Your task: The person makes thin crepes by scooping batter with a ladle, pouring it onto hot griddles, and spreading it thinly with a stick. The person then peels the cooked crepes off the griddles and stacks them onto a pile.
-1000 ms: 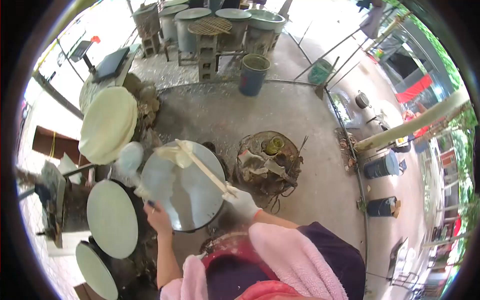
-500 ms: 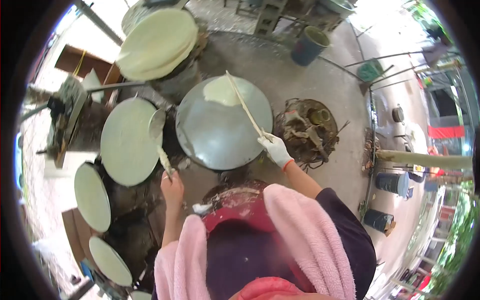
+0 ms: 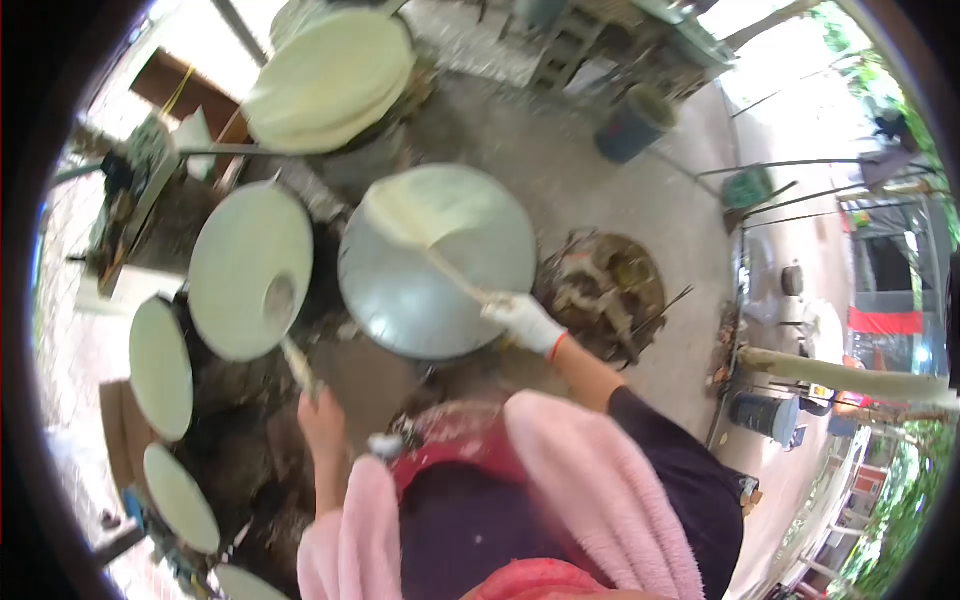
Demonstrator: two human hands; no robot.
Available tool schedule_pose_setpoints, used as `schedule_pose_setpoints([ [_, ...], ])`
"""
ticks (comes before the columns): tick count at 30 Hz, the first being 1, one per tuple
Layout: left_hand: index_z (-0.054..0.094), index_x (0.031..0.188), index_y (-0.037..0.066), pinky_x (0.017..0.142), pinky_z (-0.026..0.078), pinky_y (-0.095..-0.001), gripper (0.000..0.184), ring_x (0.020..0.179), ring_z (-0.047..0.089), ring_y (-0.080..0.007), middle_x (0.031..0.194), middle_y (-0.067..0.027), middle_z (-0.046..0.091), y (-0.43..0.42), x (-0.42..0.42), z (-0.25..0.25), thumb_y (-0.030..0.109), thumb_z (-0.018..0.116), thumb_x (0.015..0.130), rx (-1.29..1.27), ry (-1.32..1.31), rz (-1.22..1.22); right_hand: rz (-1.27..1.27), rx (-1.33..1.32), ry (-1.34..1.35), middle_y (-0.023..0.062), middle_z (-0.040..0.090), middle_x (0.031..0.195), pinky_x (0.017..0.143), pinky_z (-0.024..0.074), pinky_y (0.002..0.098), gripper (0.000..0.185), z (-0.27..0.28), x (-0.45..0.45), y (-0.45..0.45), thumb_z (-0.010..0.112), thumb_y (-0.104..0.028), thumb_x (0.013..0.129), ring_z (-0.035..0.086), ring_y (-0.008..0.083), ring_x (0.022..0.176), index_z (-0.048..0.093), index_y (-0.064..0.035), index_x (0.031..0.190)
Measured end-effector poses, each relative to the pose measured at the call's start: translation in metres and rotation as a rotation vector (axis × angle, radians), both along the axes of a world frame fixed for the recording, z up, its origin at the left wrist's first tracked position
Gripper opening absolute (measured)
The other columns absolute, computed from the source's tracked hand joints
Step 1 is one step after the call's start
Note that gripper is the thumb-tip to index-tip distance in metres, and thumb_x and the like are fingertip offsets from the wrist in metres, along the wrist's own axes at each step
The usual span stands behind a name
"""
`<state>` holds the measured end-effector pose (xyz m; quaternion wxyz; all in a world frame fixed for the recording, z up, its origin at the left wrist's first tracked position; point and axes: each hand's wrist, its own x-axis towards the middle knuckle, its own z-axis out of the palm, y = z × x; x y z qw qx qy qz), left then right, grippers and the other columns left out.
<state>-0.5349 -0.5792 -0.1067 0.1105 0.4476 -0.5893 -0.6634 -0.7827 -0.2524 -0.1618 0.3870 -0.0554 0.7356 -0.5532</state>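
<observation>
My bare left hand is closed around the pale, wrapped-looking handle of a ladle. The ladle's round bowl is over the lower right part of a large pale green disc; I cannot tell whether it touches. My right hand, in a white glove with an orange cuff, grips a thin wooden stick. The stick slants up and left across a round grey griddle, its far end smeared by motion. Pale batter covers much of the griddle's upper part.
Stacked pale round sheets lie beyond, at upper left. More pale discs line the left side. Right of the griddle stands a round container of debris. A blue bucket is farther back, and a red basin is close to my body.
The batter has spread from a small patch over more of the griddle's top. My right hand and the stick have swung left. The ladle bowl is lower against the pale disc.
</observation>
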Motion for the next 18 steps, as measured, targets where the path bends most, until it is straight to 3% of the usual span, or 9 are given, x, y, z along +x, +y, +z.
schedule_pose_setpoints([
  [1, 0.052, 0.096, 0.007, 0.037, 0.028, -0.0208, 0.003, 0.044, 0.040, -0.0020, 0.060, 0.0053, 0.043, 0.002, 0.008, -0.014, 0.009, 0.050, 0.097, -0.054, -0.018, -0.010, 0.001, -0.113, -0.020, 0.0053, 0.067, 0.109, 0.079, 0.0513, 0.0269, 0.047, -0.016, -0.009, 0.017, 0.071, -0.025, 0.087, 0.061, 0.0118, 0.085, 0.061, -0.0020, 0.127],
  [3, 0.052, 0.098, 0.005, 0.035, 0.029, -0.0214, 0.004, 0.042, 0.039, -0.0030, 0.060, 0.0046, 0.042, 0.027, 0.003, 0.013, 0.008, 0.050, 0.098, -0.101, -0.045, 0.025, 0.016, 0.005, 0.231, 0.0094, 0.065, 0.120, 0.098, 0.0438, 0.0281, 0.050, -0.002, -0.045, 0.051, 0.070, -0.023, 0.087, 0.058, 0.0144, 0.106, 0.058, 0.0014, 0.129],
  [6, 0.051, 0.097, 0.004, 0.033, 0.029, -0.0221, 0.004, 0.040, 0.038, -0.0043, 0.059, 0.0040, 0.042, 0.046, 0.006, 0.012, 0.008, 0.049, 0.098, -0.058, -0.063, 0.114, -0.049, 0.026, -0.034, -0.0019, 0.059, 0.078, 0.055, 0.0428, 0.0234, 0.039, -0.001, -0.096, 0.055, 0.069, -0.027, 0.088, 0.053, 0.0060, 0.064, 0.065, -0.0021, 0.117],
  [7, 0.051, 0.097, 0.004, 0.033, 0.029, -0.0222, 0.004, 0.040, 0.038, -0.0046, 0.059, 0.0039, 0.042, 0.053, 0.009, 0.015, 0.008, 0.049, 0.098, -0.066, -0.075, 0.113, 0.019, 0.079, -0.112, -0.0072, 0.046, 0.067, 0.044, 0.0289, 0.0228, 0.034, 0.028, -0.092, 0.037, 0.069, -0.030, 0.087, 0.039, 0.0025, 0.052, 0.066, -0.0049, 0.111],
  [12, 0.051, 0.096, 0.005, 0.034, 0.029, -0.0227, 0.006, 0.040, 0.039, -0.0049, 0.060, 0.0035, 0.042, 0.082, 0.015, 0.027, 0.010, 0.050, 0.098, -0.090, -0.102, 0.160, 0.312, 0.078, -0.175, -0.0042, 0.060, 0.079, 0.051, 0.0397, 0.0205, 0.042, 0.035, -0.086, 0.024, 0.071, -0.024, 0.087, 0.049, 0.0028, 0.059, 0.063, -0.0029, 0.122],
  [13, 0.051, 0.095, 0.005, 0.034, 0.029, -0.0228, 0.006, 0.040, 0.039, -0.0047, 0.060, 0.0037, 0.042, 0.086, 0.020, 0.031, 0.011, 0.050, 0.098, -0.092, -0.150, 0.197, 0.361, -0.012, 0.035, 0.0027, 0.066, 0.098, 0.074, 0.0489, 0.0225, 0.044, -0.006, -0.102, 0.036, 0.071, -0.023, 0.087, 0.058, 0.0060, 0.082, 0.062, 0.0018, 0.123],
  [15, 0.051, 0.094, 0.006, 0.035, 0.029, -0.0231, 0.007, 0.041, 0.039, -0.0044, 0.059, 0.0039, 0.042, 0.092, 0.012, 0.035, 0.011, 0.050, 0.098, -0.091, -0.199, 0.233, 0.127, -0.177, 0.078, 0.0060, 0.069, 0.110, 0.079, 0.0491, 0.0233, 0.041, -0.029, -0.138, 0.039, 0.071, -0.028, 0.087, 0.060, 0.0090, 0.090, 0.066, -0.0023, 0.118],
  [16, 0.051, 0.091, 0.008, 0.035, 0.029, -0.0230, 0.008, 0.041, 0.039, -0.0037, 0.059, 0.0050, 0.041, 0.083, 0.033, -0.002, 0.011, 0.050, 0.098, -0.236, -0.255, 0.172, 0.186, -0.073, 0.220, 0.0053, 0.070, 0.109, 0.086, 0.0487, 0.0260, 0.038, -0.017, -0.161, 0.037, 0.070, -0.024, 0.086, 0.061, 0.0110, 0.095, 0.067, -0.0011, 0.116],
  [18, 0.051, 0.093, 0.008, 0.033, 0.027, -0.0199, 0.005, 0.041, 0.038, -0.0024, 0.057, 0.0066, 0.039, 0.092, 0.025, 0.005, 0.007, 0.048, 0.097, -0.010, -0.093, 0.256, 0.352, -0.035, 0.188, 0.0070, 0.071, 0.103, 0.086, 0.0482, 0.0288, 0.038, -0.018, -0.177, 0.027, 0.070, -0.028, 0.085, 0.061, 0.0129, 0.093, 0.068, -0.0004, 0.112],
])
